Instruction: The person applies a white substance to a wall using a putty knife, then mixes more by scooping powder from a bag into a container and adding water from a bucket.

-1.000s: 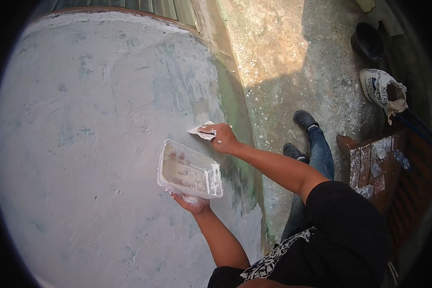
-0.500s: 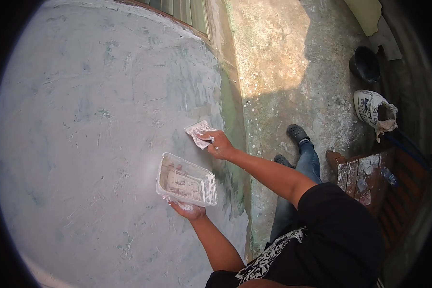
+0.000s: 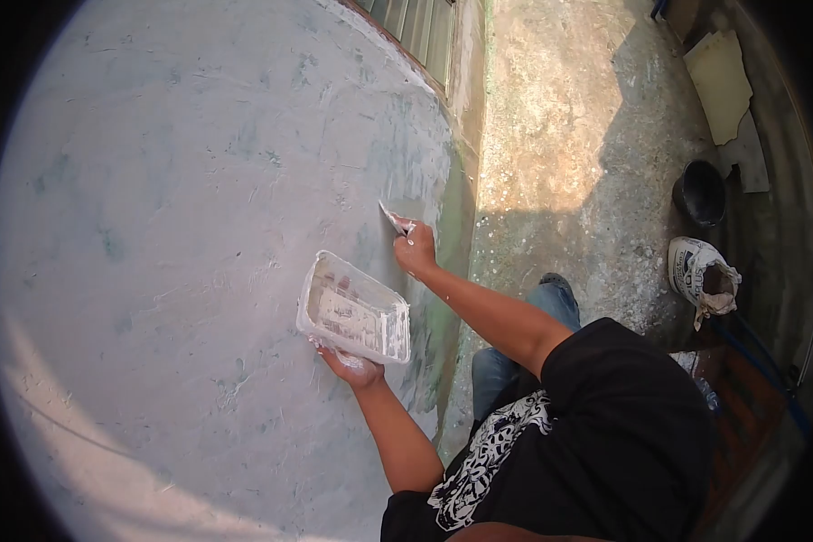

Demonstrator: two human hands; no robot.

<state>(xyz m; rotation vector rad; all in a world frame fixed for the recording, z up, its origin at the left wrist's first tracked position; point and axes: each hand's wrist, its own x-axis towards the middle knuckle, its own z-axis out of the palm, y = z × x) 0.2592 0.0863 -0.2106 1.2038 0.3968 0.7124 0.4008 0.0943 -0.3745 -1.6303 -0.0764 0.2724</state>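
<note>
My left hand grips a clear plastic tub from below, its inside smeared with white putty. My right hand is closed around a putty knife, whose blade is now seen nearly edge-on. The blade's edge is right at the wall, which is coated in uneven whitish putty with greenish patches showing through. White smears mark the fingers of both hands. The tub is close in front of the wall, below and left of the knife in this view.
A concrete floor with white splatters runs along the wall. To the right are a black bucket, an open sack and a wooden bench. A slatted window is at the top.
My right hand has turned the putty knife from face-on to nearly edge-on and moved slightly up. The tub has risen a little in view. The camera view has shifted, and one foot is now hidden.
</note>
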